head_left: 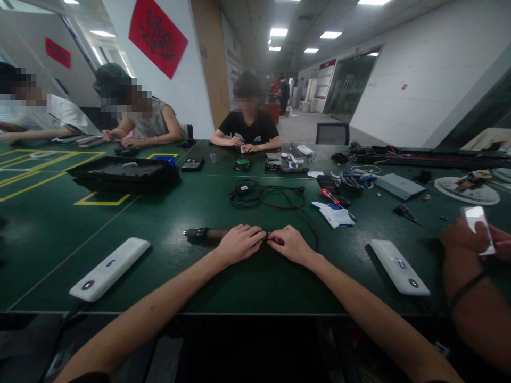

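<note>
left hand (242, 242) closed round screwdriver (207, 234) on counter (247, 290) | right hand (290, 244) pinching, seemingly, cord (312, 222) at its tail | hold body firm, keep ends aligned

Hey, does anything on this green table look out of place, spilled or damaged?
Nothing looks spilled or plainly damaged. The untidiest thing is the black cable, lying in loose, overlapping loops beyond the left hand and right hand rather than neatly coiled.

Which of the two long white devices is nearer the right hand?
The right device lies on the right hand's side; the left device is nearer the left hand.
</note>
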The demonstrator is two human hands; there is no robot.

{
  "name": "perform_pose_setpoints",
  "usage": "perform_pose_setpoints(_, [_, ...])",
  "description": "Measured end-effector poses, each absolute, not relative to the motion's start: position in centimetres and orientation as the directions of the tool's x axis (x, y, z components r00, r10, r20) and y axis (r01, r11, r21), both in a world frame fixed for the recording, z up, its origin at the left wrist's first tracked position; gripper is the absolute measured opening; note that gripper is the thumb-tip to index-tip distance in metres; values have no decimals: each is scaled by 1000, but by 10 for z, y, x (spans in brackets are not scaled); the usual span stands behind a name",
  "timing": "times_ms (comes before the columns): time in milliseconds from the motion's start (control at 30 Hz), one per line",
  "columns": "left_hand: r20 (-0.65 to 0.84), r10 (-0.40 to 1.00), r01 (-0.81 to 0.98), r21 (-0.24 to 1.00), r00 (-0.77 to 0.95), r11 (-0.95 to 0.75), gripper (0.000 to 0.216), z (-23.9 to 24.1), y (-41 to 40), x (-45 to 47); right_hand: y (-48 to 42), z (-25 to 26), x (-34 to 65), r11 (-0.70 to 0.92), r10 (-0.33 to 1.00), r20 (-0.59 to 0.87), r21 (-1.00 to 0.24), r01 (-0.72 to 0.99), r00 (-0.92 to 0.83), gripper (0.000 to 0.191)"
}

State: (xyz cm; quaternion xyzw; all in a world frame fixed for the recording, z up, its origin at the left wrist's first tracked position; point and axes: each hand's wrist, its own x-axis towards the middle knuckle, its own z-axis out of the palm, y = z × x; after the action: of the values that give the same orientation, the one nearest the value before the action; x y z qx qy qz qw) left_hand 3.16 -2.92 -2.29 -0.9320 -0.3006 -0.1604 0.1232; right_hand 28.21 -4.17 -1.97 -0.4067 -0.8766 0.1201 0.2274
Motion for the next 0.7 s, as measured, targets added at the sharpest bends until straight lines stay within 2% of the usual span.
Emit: perform_pose_setpoints(700, [398, 514, 600, -125, 760, -790, 26, -24, -28, 32, -43, -19, 282, 641, 768, 306, -395, 659, -563, 14])
